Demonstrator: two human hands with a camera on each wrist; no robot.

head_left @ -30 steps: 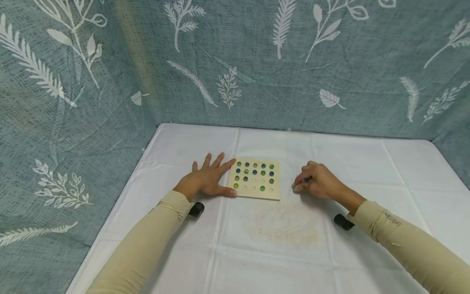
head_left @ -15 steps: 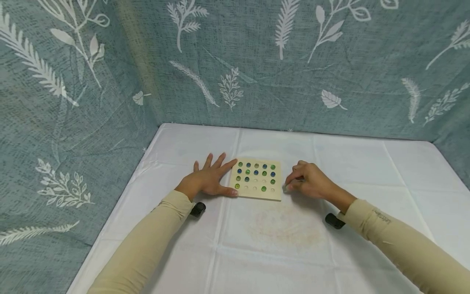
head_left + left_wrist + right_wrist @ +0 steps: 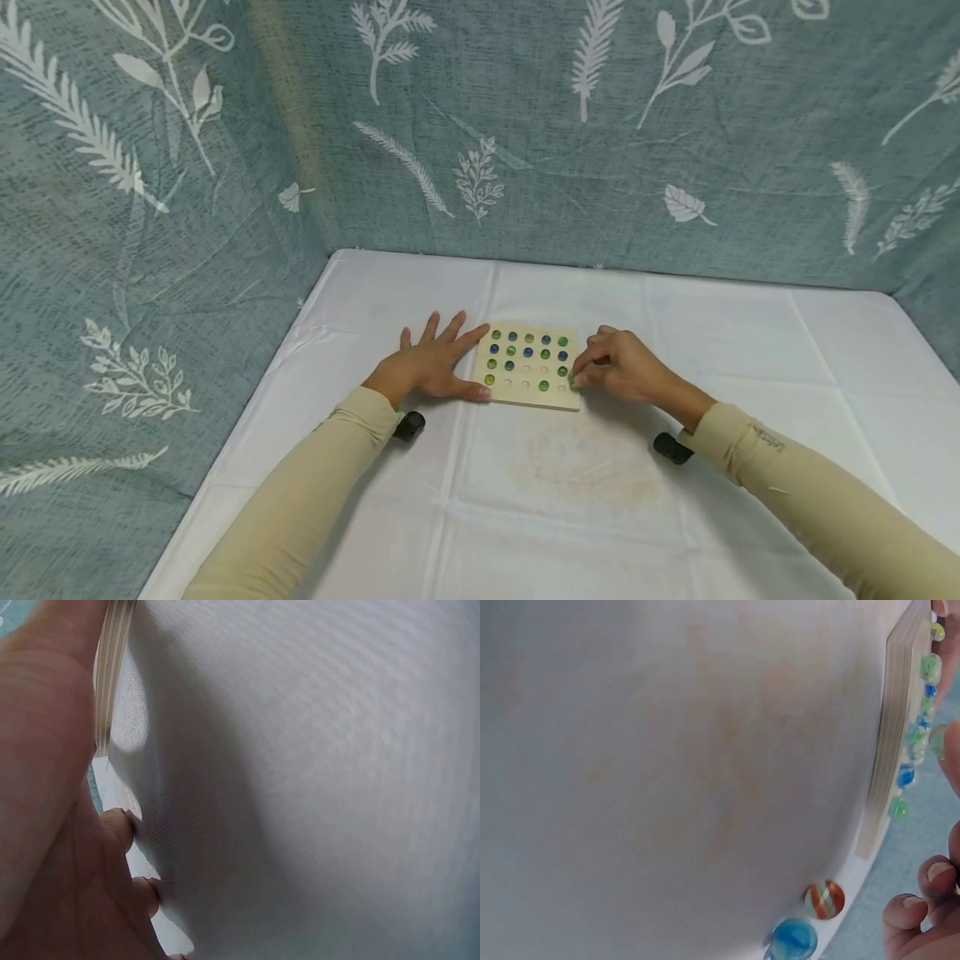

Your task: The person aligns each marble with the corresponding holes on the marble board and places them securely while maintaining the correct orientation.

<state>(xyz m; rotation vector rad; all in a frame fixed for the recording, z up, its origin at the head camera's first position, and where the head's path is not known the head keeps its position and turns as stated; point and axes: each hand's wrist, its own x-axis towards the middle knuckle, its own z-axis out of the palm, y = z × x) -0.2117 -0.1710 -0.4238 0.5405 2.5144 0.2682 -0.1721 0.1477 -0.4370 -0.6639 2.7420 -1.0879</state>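
A pale wooden marble board (image 3: 525,397) lies on the table, with green and blue marbles sitting in many of its hollows. Along its left side rests my left hand (image 3: 429,369), fingers spread and straight, index finger and thumb touching the board's edge. Over the board's right edge, my right hand (image 3: 624,367) pinches a greenish marble (image 3: 939,741) between thumb and fingertips. Several hollows in the two nearer rows hold no marble. From the left wrist, the board's layered side (image 3: 112,675) shows beside the hand.
In the right wrist view, a blue marble (image 3: 793,940) and a red-and-white striped marble (image 3: 825,899) lie loose on the white tablecloth (image 3: 555,533). A teal leaf-patterned curtain (image 3: 525,192) hangs behind and to the left.
My right hand has moved left from the bare cloth to the board's right edge, carrying the marble. The left hand has stayed against the board.
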